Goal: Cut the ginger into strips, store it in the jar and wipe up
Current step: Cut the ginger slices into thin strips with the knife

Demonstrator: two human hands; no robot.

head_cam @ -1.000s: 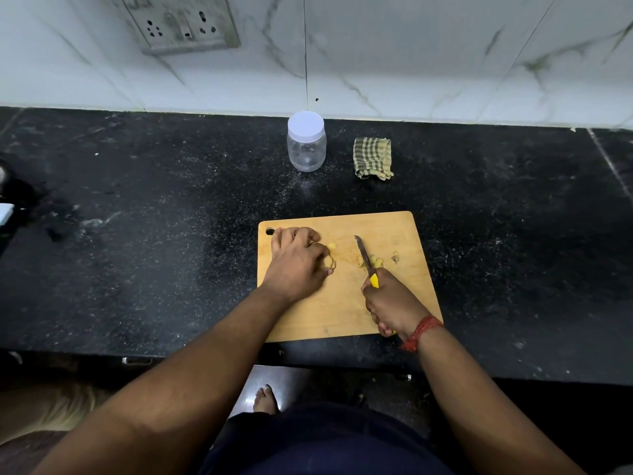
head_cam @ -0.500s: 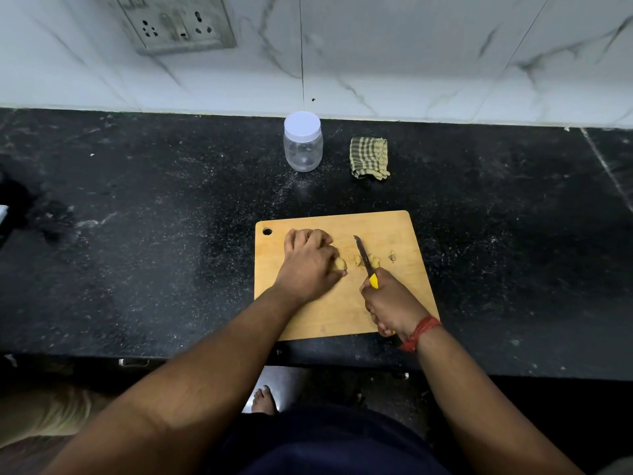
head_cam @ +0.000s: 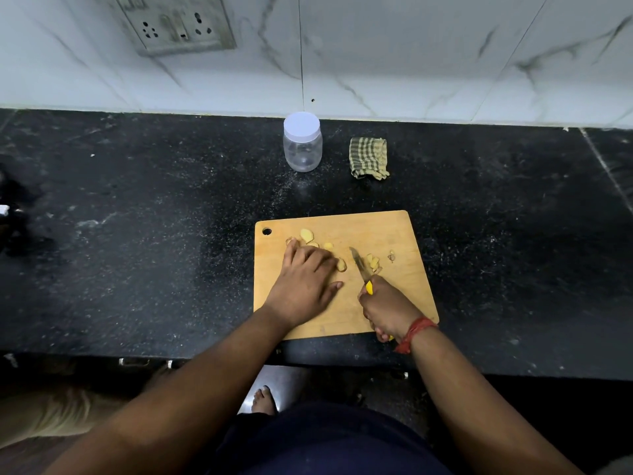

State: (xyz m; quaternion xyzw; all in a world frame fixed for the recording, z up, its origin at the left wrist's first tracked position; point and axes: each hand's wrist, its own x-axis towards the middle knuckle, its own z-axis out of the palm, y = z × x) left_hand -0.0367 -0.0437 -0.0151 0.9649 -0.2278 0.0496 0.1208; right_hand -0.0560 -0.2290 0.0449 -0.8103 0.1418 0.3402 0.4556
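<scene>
— What's the left hand (head_cam: 306,282) doing?

— Lying palm down on the pale wooden cutting board (head_cam: 404,234), fingers fairly straight and spread over some yellow ginger slices (head_cam: 307,235); more slices show just past its fingertips.

— And the right hand (head_cam: 387,308)?

— Wrapped round the yellow handle of a small steel-bladed knife (head_cam: 359,267), blade pointing away, with a small heap of cut ginger pieces (head_cam: 373,261) just beside it on the right.

— The jar?

— The clear plastic jar with a white lid (head_cam: 302,142) stands closed near the wall, well apart from both hands, a folded green checked cloth (head_cam: 369,158) to its right on the black speckled countertop (head_cam: 137,217).
</scene>
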